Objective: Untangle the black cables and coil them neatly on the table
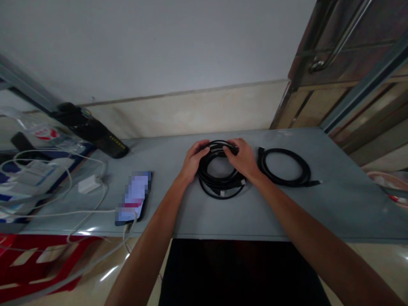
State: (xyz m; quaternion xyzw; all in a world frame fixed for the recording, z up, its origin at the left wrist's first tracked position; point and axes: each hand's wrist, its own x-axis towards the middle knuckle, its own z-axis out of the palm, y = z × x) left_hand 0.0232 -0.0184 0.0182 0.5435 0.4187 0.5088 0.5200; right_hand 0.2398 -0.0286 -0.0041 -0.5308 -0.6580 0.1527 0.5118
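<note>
A coiled black cable (219, 184) lies on the grey table, wound in several loops, with pale metal-tipped plugs showing at its near side. My left hand (192, 160) grips the left upper part of the coil, thumb over the top. On the opposite side, my right hand (241, 156) is closed round the loops with its thumb laid across them. Some of the coil is hidden under my fingers. To the right, apart from my hands, rests a second coiled black cable (283, 183) with a plug at each visible end.
At left are a phone (134, 199) with a white cord, a white charger (89, 184), a black bottle (102, 135) and a clear plastic bottle (52, 135). A red stool (68, 263) stands below the left front edge. The wall (178, 115) borders the table (216, 221) behind.
</note>
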